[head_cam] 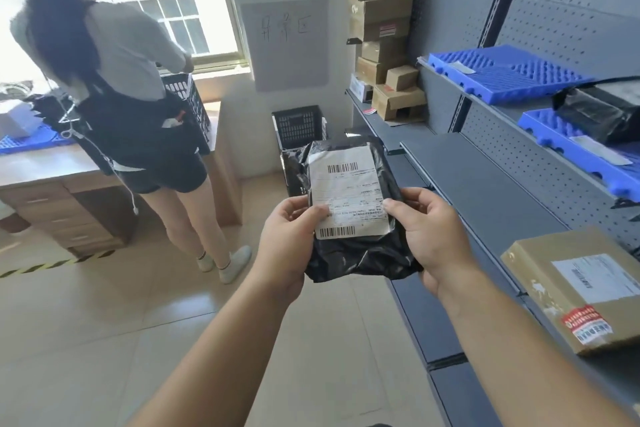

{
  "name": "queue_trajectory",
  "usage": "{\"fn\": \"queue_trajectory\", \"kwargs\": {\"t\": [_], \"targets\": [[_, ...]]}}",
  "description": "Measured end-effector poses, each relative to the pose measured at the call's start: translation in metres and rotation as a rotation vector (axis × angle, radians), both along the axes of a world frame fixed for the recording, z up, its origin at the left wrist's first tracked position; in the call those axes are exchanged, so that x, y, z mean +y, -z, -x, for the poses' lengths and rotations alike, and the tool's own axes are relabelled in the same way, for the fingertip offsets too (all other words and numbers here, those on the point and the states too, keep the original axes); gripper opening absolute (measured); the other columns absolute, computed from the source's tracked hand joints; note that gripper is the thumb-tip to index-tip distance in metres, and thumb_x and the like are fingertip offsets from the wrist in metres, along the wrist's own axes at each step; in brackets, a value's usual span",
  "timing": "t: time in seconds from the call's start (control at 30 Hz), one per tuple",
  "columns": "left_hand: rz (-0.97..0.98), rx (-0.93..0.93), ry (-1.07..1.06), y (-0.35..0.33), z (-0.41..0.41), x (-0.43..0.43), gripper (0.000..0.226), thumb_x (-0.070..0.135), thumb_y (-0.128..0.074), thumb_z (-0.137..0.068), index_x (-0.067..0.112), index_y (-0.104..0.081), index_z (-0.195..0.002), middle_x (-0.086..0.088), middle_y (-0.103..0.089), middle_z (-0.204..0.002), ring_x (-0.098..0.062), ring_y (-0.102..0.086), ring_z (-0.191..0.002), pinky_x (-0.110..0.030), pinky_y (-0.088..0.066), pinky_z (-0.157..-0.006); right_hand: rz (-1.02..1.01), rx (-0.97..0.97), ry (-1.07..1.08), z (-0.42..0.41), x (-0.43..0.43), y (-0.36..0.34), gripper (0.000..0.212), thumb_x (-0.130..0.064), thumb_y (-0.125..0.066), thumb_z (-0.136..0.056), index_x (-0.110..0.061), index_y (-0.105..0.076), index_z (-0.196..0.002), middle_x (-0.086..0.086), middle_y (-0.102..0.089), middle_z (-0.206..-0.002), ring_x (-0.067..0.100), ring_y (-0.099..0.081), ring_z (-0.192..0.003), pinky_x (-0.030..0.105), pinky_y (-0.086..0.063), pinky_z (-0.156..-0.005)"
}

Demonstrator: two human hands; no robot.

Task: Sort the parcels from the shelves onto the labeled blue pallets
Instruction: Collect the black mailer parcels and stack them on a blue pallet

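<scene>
I hold the black parcel up in mid-air, just off the front edge of the grey shelf, with its white label facing me. My left hand grasps the parcel's left edge, thumb pressed on the label. My right hand grasps the right edge, thumb on the label's other side. Two blue pallets lie on the shelf above, with a black bag on the nearer one. A cardboard box sits at the grey shelf's near end. Another person stands at the desk.
</scene>
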State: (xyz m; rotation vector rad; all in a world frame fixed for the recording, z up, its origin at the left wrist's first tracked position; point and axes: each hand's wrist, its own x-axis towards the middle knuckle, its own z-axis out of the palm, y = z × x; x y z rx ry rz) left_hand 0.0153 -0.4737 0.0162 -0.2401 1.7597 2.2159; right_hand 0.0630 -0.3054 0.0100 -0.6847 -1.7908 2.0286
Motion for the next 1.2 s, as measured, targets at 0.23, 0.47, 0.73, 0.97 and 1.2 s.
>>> {"fn": "queue_trajectory", "kwargs": {"t": [0.23,0.47,0.73,0.97,1.2], "targets": [[0.001,-0.002,0.092,-0.006,0.077,0.031,0.018,0.004,-0.065,-0.096,0.009,-0.066,-0.113,-0.019,-0.076,-0.112,-0.04,-0.075,-0.102,-0.06,-0.059,-0.092,-0.056,0.0,0.109,0.058,0.025,-0.004,0.013,-0.014,-0.074,-0.091,-0.02,-0.072,-0.102,0.001,-0.078,-0.097,0.022,-0.076,-0.09,0.038,-0.064,-0.076],[0.004,0.072,0.241,-0.031,0.132,0.117,0.02,0.007,-0.066,-0.095,0.011,-0.068,-0.114,-0.015,-0.078,-0.109,-0.036,-0.077,-0.098,-0.058,-0.06,-0.09,-0.18,0.054,0.251,0.092,0.101,-0.02,0.01,-0.018,-0.075,-0.088,-0.022,-0.073,-0.097,-0.004,-0.079,-0.091,0.018,-0.076,-0.087,0.038,-0.062,-0.082],[-0.004,0.233,0.441,-0.069,0.156,0.25,0.011,0.01,-0.066,-0.096,0.019,-0.07,-0.1,-0.012,-0.078,-0.107,-0.03,-0.078,-0.091,-0.052,-0.063,-0.084,-0.282,0.134,0.442,0.088,0.213,-0.057,0.013,-0.023,-0.072,-0.09,-0.024,-0.072,-0.103,-0.01,-0.078,-0.095,0.007,-0.074,-0.086,0.025,-0.057,-0.073],[0.032,0.316,0.666,-0.073,0.157,0.347,0.013,0.022,-0.072,-0.088,0.023,-0.073,-0.1,-0.006,-0.079,-0.106,-0.029,-0.078,-0.095,-0.054,-0.06,-0.092,-0.341,0.106,0.651,0.058,0.281,-0.065,0.014,-0.023,-0.073,-0.091,-0.025,-0.073,-0.104,-0.011,-0.078,-0.096,0.007,-0.074,-0.089,0.033,-0.059,-0.082],[0.017,0.447,0.957,-0.079,0.148,0.432,0.019,0.027,-0.074,-0.084,0.02,-0.073,-0.102,-0.002,-0.079,-0.101,-0.024,-0.077,-0.095,-0.052,-0.059,-0.094,-0.321,0.081,0.962,0.025,0.323,-0.071,0.02,-0.03,-0.072,-0.082,-0.026,-0.076,-0.101,-0.006,-0.079,-0.096,0.019,-0.075,-0.094,0.05,-0.058,-0.093]]}}
